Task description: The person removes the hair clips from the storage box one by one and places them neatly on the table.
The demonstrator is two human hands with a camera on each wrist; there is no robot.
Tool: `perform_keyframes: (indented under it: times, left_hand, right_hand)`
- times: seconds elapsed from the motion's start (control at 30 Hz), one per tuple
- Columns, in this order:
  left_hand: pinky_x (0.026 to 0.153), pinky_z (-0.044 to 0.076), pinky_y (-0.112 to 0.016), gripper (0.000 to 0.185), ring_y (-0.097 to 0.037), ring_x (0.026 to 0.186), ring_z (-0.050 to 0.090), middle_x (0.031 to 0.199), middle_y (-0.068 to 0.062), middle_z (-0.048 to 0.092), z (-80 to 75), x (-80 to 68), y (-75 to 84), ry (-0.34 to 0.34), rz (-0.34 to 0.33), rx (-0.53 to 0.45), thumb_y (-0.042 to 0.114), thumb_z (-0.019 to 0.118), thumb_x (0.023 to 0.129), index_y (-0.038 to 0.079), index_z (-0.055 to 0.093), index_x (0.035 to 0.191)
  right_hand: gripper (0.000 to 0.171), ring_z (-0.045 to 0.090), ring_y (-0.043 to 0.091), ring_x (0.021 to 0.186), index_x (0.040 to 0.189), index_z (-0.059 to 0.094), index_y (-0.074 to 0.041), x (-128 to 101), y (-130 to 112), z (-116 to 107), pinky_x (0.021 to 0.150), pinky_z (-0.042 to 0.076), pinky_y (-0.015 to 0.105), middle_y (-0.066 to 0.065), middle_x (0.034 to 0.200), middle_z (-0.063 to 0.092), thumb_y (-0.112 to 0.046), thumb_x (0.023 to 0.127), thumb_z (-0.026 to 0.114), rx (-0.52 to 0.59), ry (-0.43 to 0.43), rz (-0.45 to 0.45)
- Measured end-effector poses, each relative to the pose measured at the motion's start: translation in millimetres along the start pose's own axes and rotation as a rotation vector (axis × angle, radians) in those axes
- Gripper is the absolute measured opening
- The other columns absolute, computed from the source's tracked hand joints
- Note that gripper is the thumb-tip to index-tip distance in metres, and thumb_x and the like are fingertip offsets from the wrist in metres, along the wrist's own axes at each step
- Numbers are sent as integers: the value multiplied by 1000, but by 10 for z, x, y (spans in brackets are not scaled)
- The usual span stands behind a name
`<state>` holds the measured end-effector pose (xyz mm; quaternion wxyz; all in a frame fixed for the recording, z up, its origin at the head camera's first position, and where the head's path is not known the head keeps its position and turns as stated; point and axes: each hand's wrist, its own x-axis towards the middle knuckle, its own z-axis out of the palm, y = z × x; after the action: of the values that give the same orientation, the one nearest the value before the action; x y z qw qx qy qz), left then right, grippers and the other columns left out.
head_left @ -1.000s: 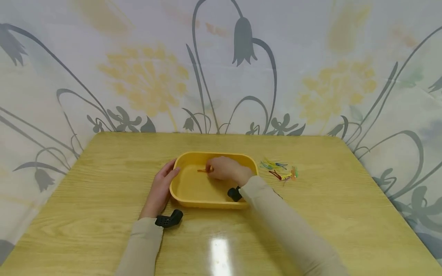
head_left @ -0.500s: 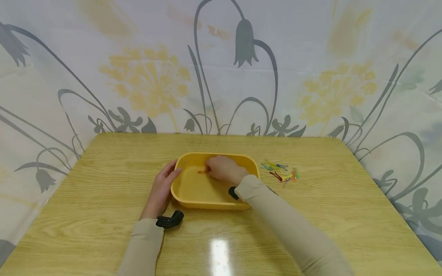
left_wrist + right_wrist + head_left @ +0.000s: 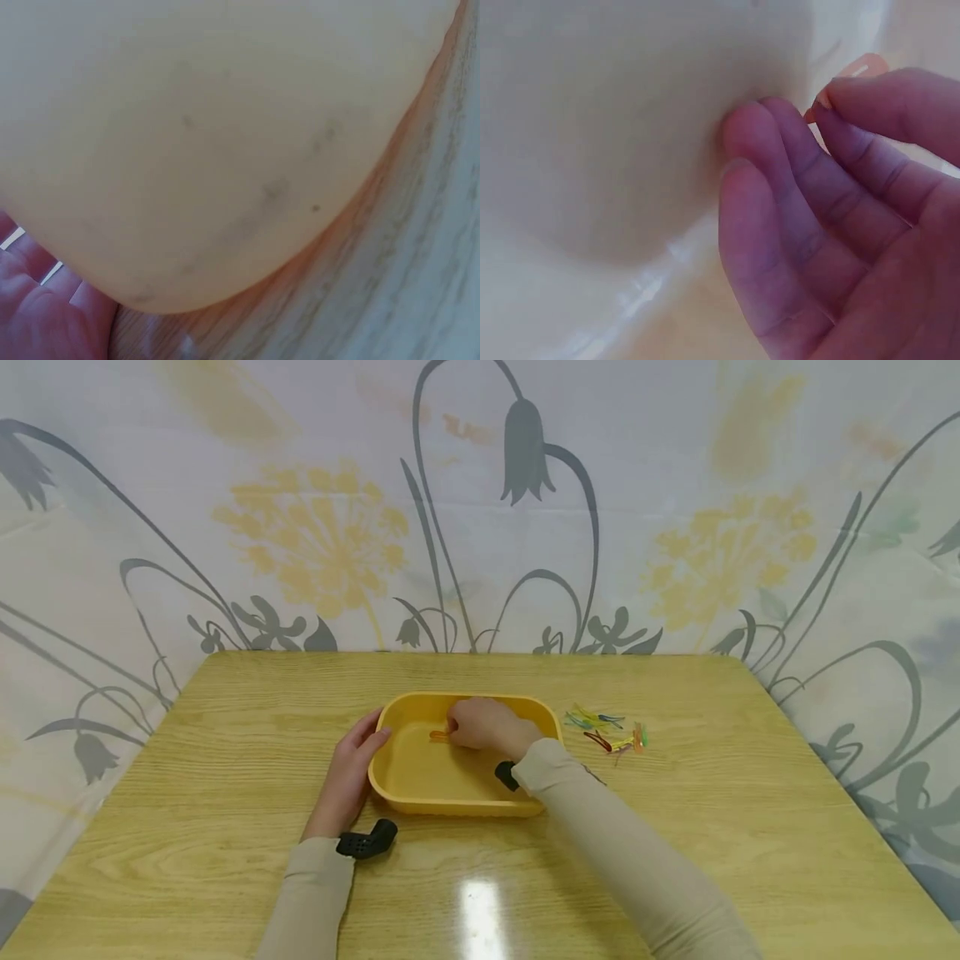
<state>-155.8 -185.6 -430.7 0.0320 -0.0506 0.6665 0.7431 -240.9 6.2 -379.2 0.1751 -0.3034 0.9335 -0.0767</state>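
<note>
Steadying the yellow tray (image 3: 405, 777) with relaxed fingers at its side, the left hand (image 3: 347, 777) lets the right hand (image 3: 487, 727) pinch an orange hair clip (image 3: 439, 735) inside

Home-like setup, wood table (image 3: 225, 793), floral cloth backdrop (image 3: 315, 527)

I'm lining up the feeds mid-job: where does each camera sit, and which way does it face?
Head: above, facing forward and down at the table; both hands and sleeves show.
Left wrist: by the left hand, facing the yellow tray wall.
Right wrist: inside the tray, facing the right hand pinching an orange clip.
All share the tray.
</note>
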Motion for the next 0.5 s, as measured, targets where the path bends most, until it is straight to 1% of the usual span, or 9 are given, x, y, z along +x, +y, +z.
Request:
perform_keyframes:
  times: [0.07, 0.2, 0.3, 0.4, 0.5]
  left_hand:
    - [105, 35, -34, 50, -15, 129, 38, 145, 1, 33, 0, -1, 0, 0, -4, 2, 30, 47, 96, 16, 34, 142]
    - [105, 35, -33, 49, -15, 129, 38, 145, 1, 34, 4, -3, -1, -4, -8, 0, 30, 47, 96, 16, 34, 142]
    - [104, 36, -32, 49, -15, 129, 39, 145, 1, 34, 5, -3, 2, -7, -9, -3, 30, 47, 96, 16, 34, 142]
    - [103, 37, -31, 49, -16, 129, 39, 145, 1, 34, 2, -2, 9, -9, -13, -3, 30, 47, 97, 17, 34, 142]
    - [102, 38, -29, 49, -17, 129, 39, 145, 0, 34, -1, -2, 16, -11, -12, -3, 31, 46, 97, 17, 34, 142]
  right_hand:
    - [24, 37, 12, 52, 66, 50, -16, -26, -4, -20, 51, 30, 23, -3, 57, 39, -21, 89, 56, 18, -8, 3]
    - [31, 37, 11, 50, 64, 50, -16, -57, -9, -46, 50, 30, 22, -4, 55, 40, -30, 90, 55, 19, -22, -20]
    - [33, 38, 11, 48, 61, 50, -16, -72, -7, -72, 49, 32, 22, -4, 53, 41, -31, 90, 57, 14, -47, -45]
    - [27, 42, 11, 50, 63, 54, -16, -88, 7, -94, 50, 35, 22, -4, 55, 48, -26, 87, 60, 16, -71, -64]
    - [21, 46, 11, 51, 65, 57, -15, -102, 41, -102, 51, 36, 22, -4, 57, 52, -22, 85, 61, 32, -73, -78]
